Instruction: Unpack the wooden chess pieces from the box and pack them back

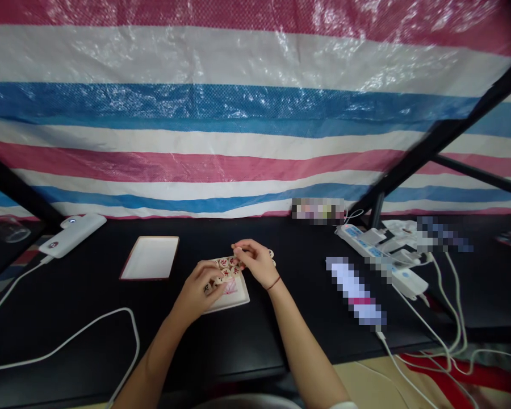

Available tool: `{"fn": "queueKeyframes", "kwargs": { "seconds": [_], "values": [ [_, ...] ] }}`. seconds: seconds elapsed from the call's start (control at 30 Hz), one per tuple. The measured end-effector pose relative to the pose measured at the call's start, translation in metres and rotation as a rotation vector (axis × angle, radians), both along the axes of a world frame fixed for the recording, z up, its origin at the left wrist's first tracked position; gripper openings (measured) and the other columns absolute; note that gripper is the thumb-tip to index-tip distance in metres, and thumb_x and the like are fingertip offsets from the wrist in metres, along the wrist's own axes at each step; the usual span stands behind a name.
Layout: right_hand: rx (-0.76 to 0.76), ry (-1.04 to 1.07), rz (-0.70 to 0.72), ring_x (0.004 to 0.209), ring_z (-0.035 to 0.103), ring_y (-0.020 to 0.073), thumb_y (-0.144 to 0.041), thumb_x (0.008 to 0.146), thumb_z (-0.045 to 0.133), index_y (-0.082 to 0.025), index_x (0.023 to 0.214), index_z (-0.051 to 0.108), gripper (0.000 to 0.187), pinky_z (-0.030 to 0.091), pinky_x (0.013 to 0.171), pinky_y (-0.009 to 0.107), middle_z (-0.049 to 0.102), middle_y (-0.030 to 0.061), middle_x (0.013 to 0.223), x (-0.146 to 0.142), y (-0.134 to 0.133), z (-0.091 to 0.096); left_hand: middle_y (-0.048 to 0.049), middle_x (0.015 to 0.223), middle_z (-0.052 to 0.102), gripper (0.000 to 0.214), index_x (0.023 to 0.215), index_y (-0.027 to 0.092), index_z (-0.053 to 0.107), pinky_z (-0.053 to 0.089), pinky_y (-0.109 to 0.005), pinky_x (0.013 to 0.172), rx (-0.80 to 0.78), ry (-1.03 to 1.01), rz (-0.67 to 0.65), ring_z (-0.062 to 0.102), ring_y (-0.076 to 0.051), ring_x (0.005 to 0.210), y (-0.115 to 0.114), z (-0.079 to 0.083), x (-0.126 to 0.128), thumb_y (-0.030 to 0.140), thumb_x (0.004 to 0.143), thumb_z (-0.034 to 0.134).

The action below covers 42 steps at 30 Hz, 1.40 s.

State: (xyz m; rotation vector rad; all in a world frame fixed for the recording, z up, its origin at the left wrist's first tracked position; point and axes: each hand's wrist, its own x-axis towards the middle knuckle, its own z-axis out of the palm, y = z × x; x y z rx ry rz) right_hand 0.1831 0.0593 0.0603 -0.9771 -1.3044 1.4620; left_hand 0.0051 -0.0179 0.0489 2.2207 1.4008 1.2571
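Round white Chinese chess pieces (225,263) with red and dark characters lie in rows in a shallow white box (238,298). A pink-marked patch shows on the bare part of its floor. My left hand (200,287) reaches over the box's left side, its fingers and thumb curled around pieces there. My right hand (256,262) is over the far right corner, thumb and fingers pinched together on a piece that they largely hide. Beyond that hand, a few more pieces (271,254) peek out on the table. A red cord circles my right wrist.
A white-lined box lid (151,258) lies to the left. A white power bank (72,236) trails a cable across the black table (234,352). At right are a blurred-out phone (355,292), a power strip (383,258) with plugs and several cables. Striped plastic sheeting (196,165) hangs behind.
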Motion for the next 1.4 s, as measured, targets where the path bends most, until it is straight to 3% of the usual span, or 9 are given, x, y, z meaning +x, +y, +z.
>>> {"fn": "queueKeyframes", "kwargs": {
  "seconds": [0.1,0.23,0.4,0.57,0.67,0.87,1.03,1.23,1.4],
  "values": [
    [0.036,0.015,-0.024,0.059,0.061,0.0094,-0.041,0.069,0.075,-0.019,0.086,0.061,0.031,0.053,0.054,0.024,0.068,0.0062,0.099,0.007,-0.002,0.000,-0.0023,0.095,0.066,0.004,0.085,0.022,0.061,0.043,-0.032,0.085,-0.038,0.208,-0.109,0.059,-0.017,0.093,0.000,0.005,0.007,0.024,0.085,0.057],
    [0.113,0.069,0.006,0.072,0.063,0.0116,-0.036,0.070,0.075,-0.020,0.086,0.063,0.025,0.055,0.066,0.027,0.064,0.0065,0.109,0.014,-0.010,0.002,0.0015,0.091,0.070,0.003,0.086,0.023,0.062,0.034,-0.038,0.086,-0.104,0.441,-0.149,0.056,-0.021,0.094,0.000,0.008,0.013,0.025,0.084,0.061],
    [0.206,0.072,-0.001,0.083,0.061,0.0130,-0.033,0.072,0.074,-0.021,0.087,0.066,0.021,0.054,0.076,0.029,0.056,0.0046,0.106,0.019,-0.019,0.005,0.0021,0.091,0.070,0.005,0.086,0.025,0.064,0.031,-0.039,0.083,-0.143,0.511,-0.171,0.053,-0.021,0.092,0.002,0.009,0.014,0.026,0.084,0.060],
    [0.241,-0.072,0.021,0.089,0.061,0.0155,-0.037,0.078,0.067,-0.021,0.092,0.065,0.022,0.053,0.078,0.029,0.055,0.0072,0.108,0.026,-0.031,0.009,-0.0008,0.095,0.068,0.006,0.086,0.025,0.065,0.033,-0.041,0.084,-0.127,0.568,-0.176,0.052,-0.023,0.095,0.005,0.007,0.014,0.024,0.083,0.059],
    [0.264,-0.203,0.031,0.082,0.061,0.0143,-0.036,0.080,0.063,-0.021,0.098,0.063,0.024,0.054,0.073,0.028,0.057,0.0081,0.107,0.031,-0.041,0.009,-0.0015,0.098,0.066,0.009,0.085,0.026,0.065,0.035,-0.041,0.085,-0.112,0.550,-0.171,0.051,-0.023,0.096,0.003,0.009,0.012,0.021,0.082,0.058],
    [0.359,-0.646,0.036,0.065,0.059,0.0124,-0.019,0.076,0.060,-0.020,0.093,0.061,0.017,0.051,0.066,0.025,0.062,0.0013,0.080,0.035,-0.067,0.010,-0.0031,0.100,0.064,0.021,0.096,0.027,0.066,0.039,-0.039,0.084,-0.123,0.452,-0.139,0.052,-0.022,0.097,0.002,0.018,-0.003,0.018,0.080,0.055],
    [0.497,-1.023,0.056,0.079,0.062,0.0181,-0.020,0.080,0.064,-0.020,0.089,0.062,0.009,0.047,0.072,0.027,0.067,0.0041,0.088,0.022,-0.077,0.012,-0.0029,0.100,0.066,0.023,0.093,0.026,0.067,0.042,-0.038,0.086,-0.067,0.365,-0.055,0.055,-0.021,0.098,0.007,0.015,-0.013,0.014,0.082,0.051],
    [0.556,-1.139,0.130,0.082,0.061,0.0190,-0.029,0.085,0.065,-0.021,0.090,0.064,0.010,0.045,0.071,0.026,0.069,0.0046,0.093,0.003,-0.074,0.006,-0.0061,0.121,0.061,0.026,0.107,0.024,0.065,0.037,-0.047,0.103,-0.083,0.386,-0.059,0.049,-0.027,0.120,0.006,0.005,-0.013,0.023,0.083,0.055],
    [0.529,-1.128,0.179,0.086,0.062,0.0172,-0.022,0.085,0.063,-0.021,0.092,0.063,0.007,0.044,0.075,0.025,0.067,0.0039,0.100,0.000,-0.073,0.011,-0.0090,0.134,0.053,0.049,0.129,0.024,0.051,0.027,-0.054,0.112,-0.150,0.354,-0.099,0.043,-0.028,0.129,0.005,0.000,-0.014,0.027,0.081,0.058]
  ]
}}
